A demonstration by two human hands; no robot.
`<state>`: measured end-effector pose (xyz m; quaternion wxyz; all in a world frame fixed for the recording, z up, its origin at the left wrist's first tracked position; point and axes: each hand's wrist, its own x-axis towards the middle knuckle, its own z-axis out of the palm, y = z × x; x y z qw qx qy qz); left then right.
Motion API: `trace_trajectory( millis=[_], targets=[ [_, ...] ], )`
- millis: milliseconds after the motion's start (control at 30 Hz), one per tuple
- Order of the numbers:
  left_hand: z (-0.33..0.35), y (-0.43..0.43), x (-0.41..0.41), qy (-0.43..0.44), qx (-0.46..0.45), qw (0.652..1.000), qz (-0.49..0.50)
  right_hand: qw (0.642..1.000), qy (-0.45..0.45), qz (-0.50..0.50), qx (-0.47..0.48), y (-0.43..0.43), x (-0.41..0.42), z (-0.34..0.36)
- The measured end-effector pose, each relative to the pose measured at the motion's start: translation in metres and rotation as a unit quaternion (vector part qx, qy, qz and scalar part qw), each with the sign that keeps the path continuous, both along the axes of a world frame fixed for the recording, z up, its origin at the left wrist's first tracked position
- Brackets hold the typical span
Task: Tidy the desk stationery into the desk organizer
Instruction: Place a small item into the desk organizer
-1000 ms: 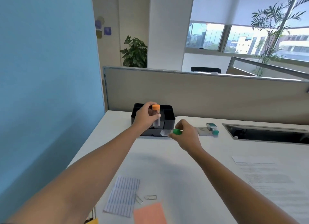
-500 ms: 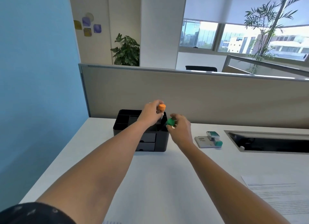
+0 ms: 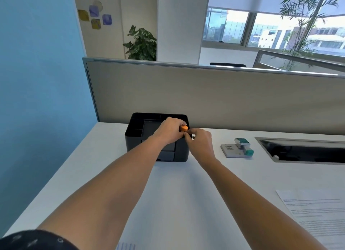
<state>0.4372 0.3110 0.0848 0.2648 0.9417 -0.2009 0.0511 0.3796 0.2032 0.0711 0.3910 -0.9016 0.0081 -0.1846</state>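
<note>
Over the organizer [image 3: 138, 136], left hand [image 3: 169, 131] fingers pinch an orange-capped tube [image 3: 183, 128], seemingly.

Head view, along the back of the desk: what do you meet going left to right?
Black desk organizer → left hand holding the orange-capped tube → right hand → white card box → teal-and-white stamp → recessed cable tray.

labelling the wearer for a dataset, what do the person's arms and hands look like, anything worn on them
Both forearms are bare from elbow to wrist, and the left hand and right hand are bare too: no gloves, and no watch, ring or bracelet shows. The only clothing in view is a dark sleeve with a small pale pattern at the bottom left corner.
</note>
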Motion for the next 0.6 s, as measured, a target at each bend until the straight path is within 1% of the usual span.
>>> trace_trajectory(
  millis=[167, 300, 433, 600],
  targets=[
    [-0.003, 0.003, 0.0, 0.026, 0.053, 0.998, -0.017, 1.0, 0.002, 0.012, -0.023, -0.002, -0.001, -0.001],
    [-0.004, 0.005, -0.001, 0.048, 0.057, 0.997, -0.024, 0.998, 0.008, 0.028, -0.052, -0.004, -0.001, -0.003],
    [0.0, 0.003, -0.012, 0.018, 0.054, 0.998, -0.016, 0.996, 0.013, 0.049, -0.078, -0.003, -0.007, -0.001],
    [-0.002, 0.01, -0.031, -0.031, 0.086, 0.996, -0.004, 0.991, 0.029, 0.065, -0.115, -0.001, -0.02, -0.001]
  ],
)
